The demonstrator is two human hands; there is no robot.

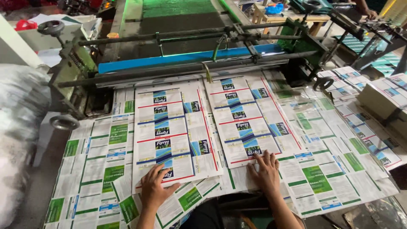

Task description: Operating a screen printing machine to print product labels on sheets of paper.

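Paper sheets [178,135] under flat, spread fingers [265,157]

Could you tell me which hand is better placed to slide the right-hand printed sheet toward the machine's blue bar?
Probably the right hand: it lies flat on the right printed sheet, while the left hand rests on the left printed sheet.

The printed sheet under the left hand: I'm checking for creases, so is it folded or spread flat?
Spread flat: the printed sheet lies fully open under the left hand, no fold visible.
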